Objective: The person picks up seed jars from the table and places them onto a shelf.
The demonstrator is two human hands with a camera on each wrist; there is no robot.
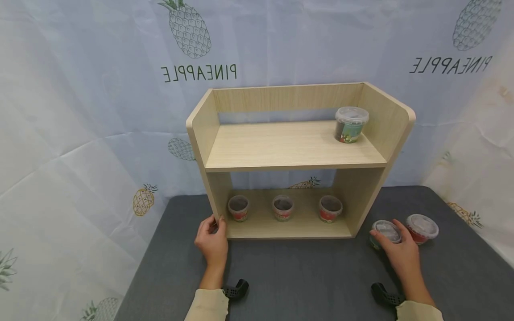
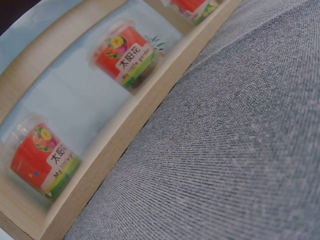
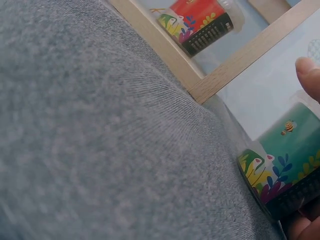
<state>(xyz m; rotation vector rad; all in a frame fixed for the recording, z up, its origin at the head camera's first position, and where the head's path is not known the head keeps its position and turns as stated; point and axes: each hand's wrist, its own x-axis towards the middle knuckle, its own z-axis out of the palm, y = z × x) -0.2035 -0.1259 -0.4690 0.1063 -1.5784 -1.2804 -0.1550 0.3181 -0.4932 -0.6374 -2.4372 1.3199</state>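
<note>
A two-tier wooden shelf (image 1: pixel 295 168) stands on the dark cloth. At the foot of its left side panel is my left hand (image 1: pixel 213 238), thumb and fingers gripping the panel edge. My right hand (image 1: pixel 403 256) holds a green plastic cup with a clear lid (image 1: pixel 386 231), thumb on its left side and fingers on the right. In the right wrist view the green cup (image 3: pixel 287 157) shows printed leaves and a bee. Just right of that hand sits a red lidded cup (image 1: pixel 422 227). Whether the green cup touches the cloth I cannot tell.
On the lower tier stand three red cups: left (image 1: pixel 239 208), middle (image 1: pixel 283 207) and right (image 1: pixel 330 208). A green lidded cup (image 1: pixel 351 125) is at the upper tier's right end. Behind the shelf hangs a pineapple-print cloth (image 1: pixel 100 89).
</note>
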